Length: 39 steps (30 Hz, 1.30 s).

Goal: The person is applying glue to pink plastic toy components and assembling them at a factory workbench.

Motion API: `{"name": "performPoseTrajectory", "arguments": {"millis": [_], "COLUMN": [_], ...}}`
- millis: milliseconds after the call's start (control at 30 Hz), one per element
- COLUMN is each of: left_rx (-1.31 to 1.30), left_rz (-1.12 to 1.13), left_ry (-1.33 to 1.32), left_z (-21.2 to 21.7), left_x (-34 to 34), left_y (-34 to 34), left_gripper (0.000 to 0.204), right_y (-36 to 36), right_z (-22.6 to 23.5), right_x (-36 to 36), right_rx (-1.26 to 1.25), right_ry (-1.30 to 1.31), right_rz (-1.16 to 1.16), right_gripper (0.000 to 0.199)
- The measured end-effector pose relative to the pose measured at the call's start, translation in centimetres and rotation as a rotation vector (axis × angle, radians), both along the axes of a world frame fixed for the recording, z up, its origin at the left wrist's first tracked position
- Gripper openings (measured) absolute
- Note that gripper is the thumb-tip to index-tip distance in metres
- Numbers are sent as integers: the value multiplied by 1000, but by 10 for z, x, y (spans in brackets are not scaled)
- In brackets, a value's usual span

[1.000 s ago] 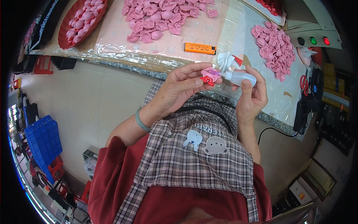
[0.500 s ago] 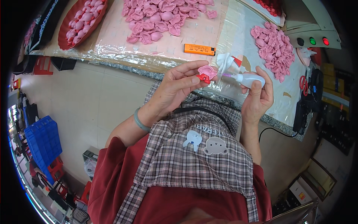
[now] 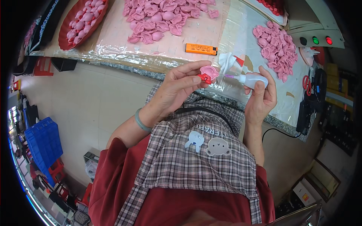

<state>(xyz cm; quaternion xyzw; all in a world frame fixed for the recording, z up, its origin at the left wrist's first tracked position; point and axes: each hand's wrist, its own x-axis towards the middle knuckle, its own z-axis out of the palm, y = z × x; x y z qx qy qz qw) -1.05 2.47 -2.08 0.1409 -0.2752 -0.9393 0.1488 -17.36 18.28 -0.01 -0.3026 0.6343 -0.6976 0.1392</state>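
My left hand [image 3: 178, 83] pinches a small pink plastic piece [image 3: 209, 71], hollow side showing, together with a red plastic part [image 3: 204, 78] at its lower edge. In my right hand [image 3: 261, 94] is a white squeeze bottle [image 3: 254, 80] with a purple-based needle tip, held sideways. The thin needle points left and reaches the right edge of the pink piece; whether it touches I cannot tell. Just behind the needle lies a crumpled white tissue [image 3: 226, 62]. An orange lighter [image 3: 201, 49] rests on the table beyond my left hand.
Pink pieces are heaped at the table's far middle [image 3: 156, 19] and in a second pile [image 3: 277, 51] on the right. A red tray [image 3: 66, 44] of pink-and-red parts stands far left. Red scissors [image 3: 307, 86] and a machine with lit buttons [image 3: 316, 40] are at the right edge.
The two hands have barely moved. The red part sits slightly lower and further left in my fingers, and the needle tip is a touch nearer the pink piece.
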Motion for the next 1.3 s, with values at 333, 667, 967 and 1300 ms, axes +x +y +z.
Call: {"name": "performPoseTrajectory", "arguments": {"millis": [333, 667, 967, 1300], "left_rx": [20, 62, 16, 17], "left_rz": [7, 4, -10, -13], "left_ry": [2, -26, -24, -26], "left_z": [-3, -1, 0, -1], "left_x": [-2, 1, 0, 1], "left_y": [-3, -4, -5, -4], "left_gripper": [42, 43, 45, 45], "right_y": [0, 0, 1, 0], "right_z": [5, 5, 6, 6], "right_x": [-2, 3, 1, 0], "right_rx": [14, 33, 57, 59], "right_ry": [-18, -16, -6, 19], "right_rz": [46, 76, 96, 116], "right_gripper": [43, 43, 44, 41]}}
